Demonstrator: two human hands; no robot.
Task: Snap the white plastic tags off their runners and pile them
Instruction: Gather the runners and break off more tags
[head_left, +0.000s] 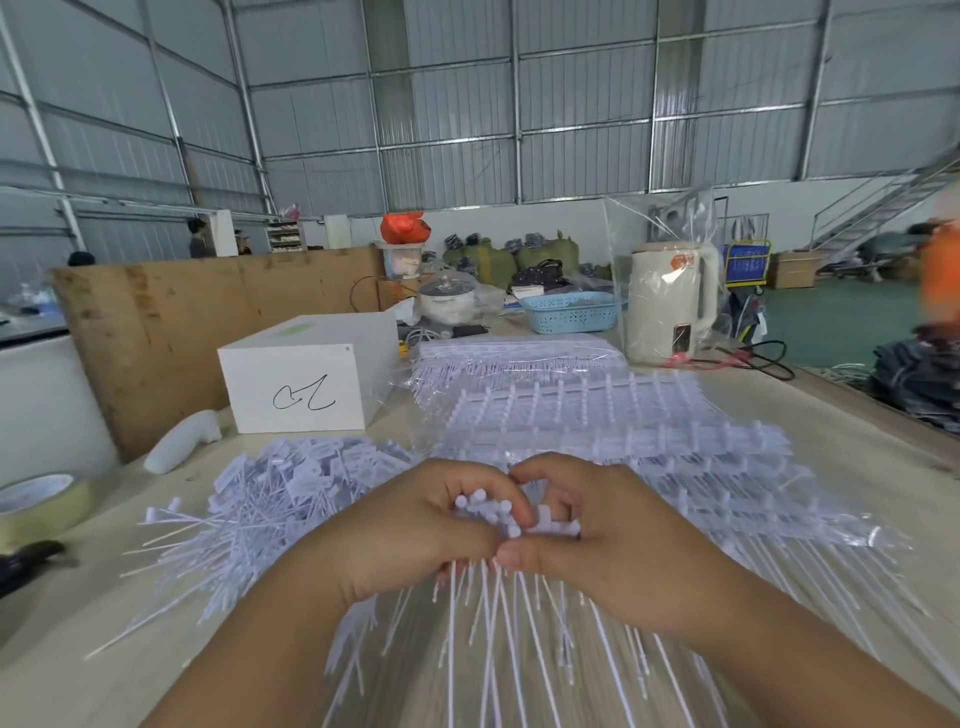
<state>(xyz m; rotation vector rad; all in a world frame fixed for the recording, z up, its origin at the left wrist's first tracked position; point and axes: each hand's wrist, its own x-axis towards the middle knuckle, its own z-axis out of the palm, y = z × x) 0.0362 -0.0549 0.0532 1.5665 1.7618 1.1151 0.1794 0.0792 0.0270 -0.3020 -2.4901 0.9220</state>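
Hands meet at the near middle of the table (857, 467), both curled around one strip of white plastic tags (519, 517). The left hand (415, 535) grips the strip from the left side, with the fingers folded over the small round heads of the tags. The right hand (613, 540) pinches the same strip from the right, thumb below and fingers bent over the top; the fingertips of the two hands touch each other. Thin white tails (498, 623) of the tags hang down under the hands and spread toward the near edge.

To the left of the hands lies a loose pile of snapped tags (270, 493), their tails pointing in many directions. Just behind the hands, and reaching to the right, rows of tags on their runners (597, 415) lie in overlapping layers. Behind these a further stack of runners (519, 351) is wrapped in clear film.

At the left edge is a roll of tape (36, 501). Farther back on the left stands a white box (306, 379) with a black scribble on the front. Beyond it are a blue basket (569, 312) and a cream kettle (670, 301).
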